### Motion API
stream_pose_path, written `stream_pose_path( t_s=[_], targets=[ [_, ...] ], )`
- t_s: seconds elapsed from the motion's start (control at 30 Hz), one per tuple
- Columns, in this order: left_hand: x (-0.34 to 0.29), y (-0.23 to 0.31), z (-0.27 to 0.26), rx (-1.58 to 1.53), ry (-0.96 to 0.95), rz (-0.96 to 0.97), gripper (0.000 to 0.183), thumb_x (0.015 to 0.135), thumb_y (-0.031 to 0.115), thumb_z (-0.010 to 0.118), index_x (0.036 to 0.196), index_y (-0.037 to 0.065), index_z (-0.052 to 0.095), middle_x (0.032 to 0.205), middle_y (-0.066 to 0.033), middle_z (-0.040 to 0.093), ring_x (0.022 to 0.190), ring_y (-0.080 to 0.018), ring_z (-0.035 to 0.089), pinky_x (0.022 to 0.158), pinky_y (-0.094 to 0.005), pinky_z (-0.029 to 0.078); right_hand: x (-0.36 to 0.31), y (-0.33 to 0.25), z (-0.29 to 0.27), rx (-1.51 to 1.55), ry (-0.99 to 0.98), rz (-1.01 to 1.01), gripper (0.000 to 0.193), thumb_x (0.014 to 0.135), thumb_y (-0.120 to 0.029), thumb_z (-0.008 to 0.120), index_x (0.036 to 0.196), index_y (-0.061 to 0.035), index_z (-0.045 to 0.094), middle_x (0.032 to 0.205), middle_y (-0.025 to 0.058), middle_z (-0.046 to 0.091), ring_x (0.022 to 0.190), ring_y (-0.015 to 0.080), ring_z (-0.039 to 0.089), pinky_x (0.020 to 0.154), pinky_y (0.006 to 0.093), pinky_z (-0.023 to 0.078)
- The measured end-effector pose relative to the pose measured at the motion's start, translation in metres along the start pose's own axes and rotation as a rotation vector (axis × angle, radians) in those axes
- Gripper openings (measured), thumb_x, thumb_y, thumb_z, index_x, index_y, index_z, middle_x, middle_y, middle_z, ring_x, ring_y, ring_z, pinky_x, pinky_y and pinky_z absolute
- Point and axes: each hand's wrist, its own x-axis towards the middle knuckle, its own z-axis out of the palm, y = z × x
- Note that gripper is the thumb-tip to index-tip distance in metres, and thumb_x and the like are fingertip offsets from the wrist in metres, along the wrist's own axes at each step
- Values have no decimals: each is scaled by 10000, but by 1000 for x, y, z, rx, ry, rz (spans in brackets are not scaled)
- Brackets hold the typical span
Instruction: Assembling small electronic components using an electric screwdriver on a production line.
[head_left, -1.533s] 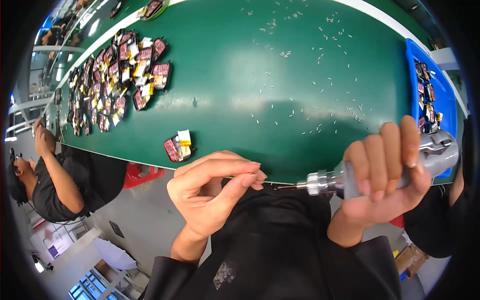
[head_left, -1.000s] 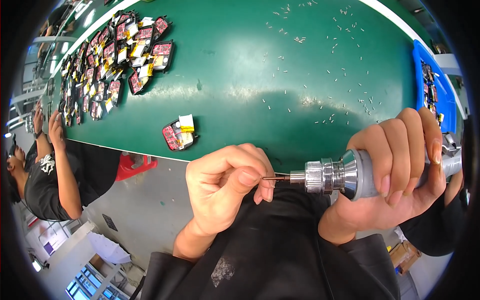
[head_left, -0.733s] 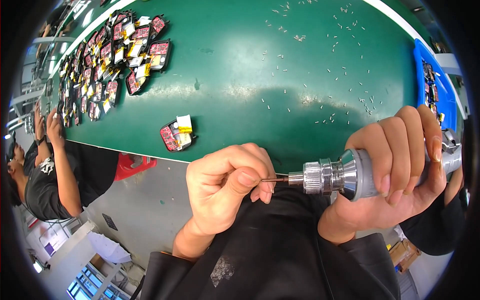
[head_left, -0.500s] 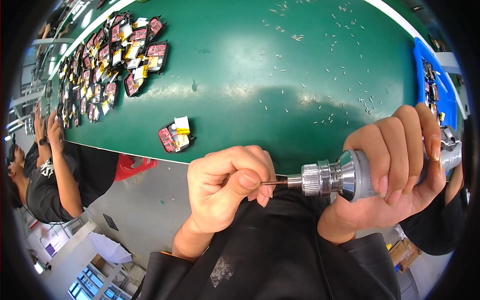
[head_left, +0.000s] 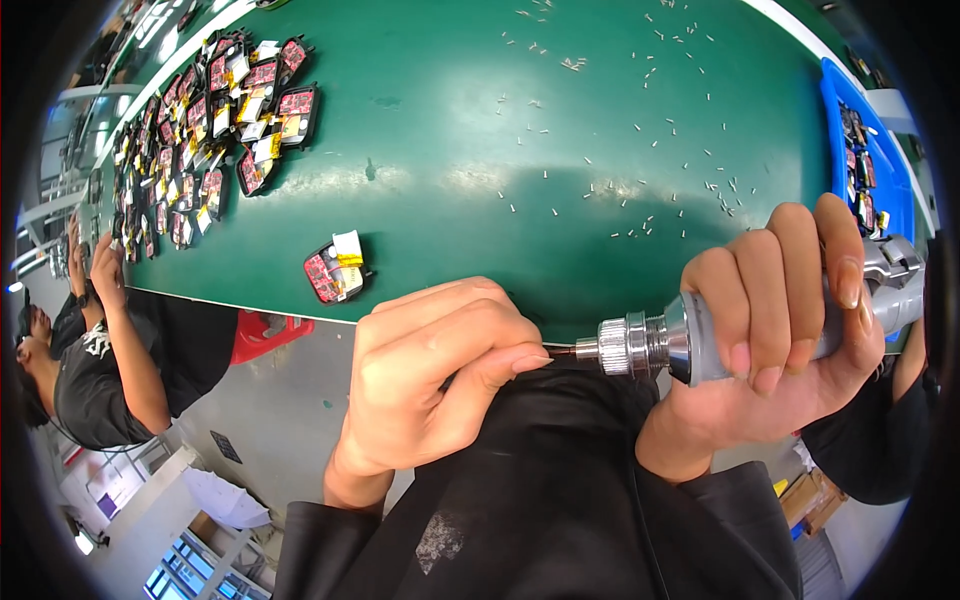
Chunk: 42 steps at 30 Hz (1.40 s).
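Note:
My right hand (head_left: 775, 325) is wrapped round the grey body of an electric screwdriver (head_left: 708, 338), which lies sideways with its silver chuck toward the left. A thin dark screwdriver bit (head_left: 565, 351) sticks out of the chuck. My left hand (head_left: 435, 375) is closed, thumb and forefinger pinched at the bit's end; its tip, and any small screw there, is hidden by the fingers. Beyond my left hand, near the table edge, a small black housing (head_left: 335, 270) holds a red circuit board and a white battery with yellow tape. Neither hand touches it.
Many similar housings (head_left: 205, 130) are heaped at the far left of the green table (head_left: 430, 130). Loose small screws (head_left: 640, 190) lie scattered at centre right. A blue bin (head_left: 835, 110) with more housings stands at the right edge. A co-worker (head_left: 110, 365) sits at the left.
My left hand has turned and shifted slightly left, its fingers now curled over the bit's end. The screwdriver has moved a little left and up, showing less of the bit.

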Motion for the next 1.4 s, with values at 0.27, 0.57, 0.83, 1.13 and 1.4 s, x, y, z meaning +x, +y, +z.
stream_pose_path(
  t_s=[0.27, 0.57, 0.83, 1.13, 1.4],
  targets=[
    [12, -8, 4, 21, 0, 18, 57, 793, -47, 637, 844, -69, 650, 725, -138, 636, 602, -226, 591, 530, -289, 457, 10, 6, -11, 34, 15, -12, 118, 867, -105, 530, 864, -71, 416, 621, 21, 410, 489, 122, 421, 536, 277, 382],
    [56, 10, -124, 434, 486, -44, 247, 967, 103, 501, 1009, -77, 663, 788, -104, 680, 644, -100, 564, 567, -217, 420, 16, 13, -11, 32, 238, -146, 136, 888, -154, 506, 841, -77, 404, 609, 19, 399, 475, 111, 392, 496, 278, 359],
    [170, -76, -346, 1104, 664, -222, 292, 838, 136, 640, 1082, -23, 612, 847, -179, 691, 819, -321, 674, 751, -366, 514, -3, 23, 2, 28, 369, -15, 155, 864, -133, 562, 871, -69, 422, 643, 29, 385, 536, 134, 390, 565, 291, 357],
    [257, -162, -431, 1273, 600, -550, 531, 735, 329, 717, 1097, -20, 544, 1024, -253, 646, 994, -410, 614, 858, -461, 484, 2, 37, 1, -83, 274, 76, 198, 855, -183, 611, 875, -67, 451, 654, 38, 415, 565, 144, 402, 589, 292, 348],
    [250, -187, -457, 1378, 501, -353, 238, 818, 129, 573, 958, -34, 675, 943, -236, 667, 933, -407, 625, 867, -461, 487, -1, 32, 6, -80, 286, 121, 194, 859, -178, 611, 867, -70, 450, 659, 42, 407, 560, 150, 391, 603, 298, 342]
  ],
)
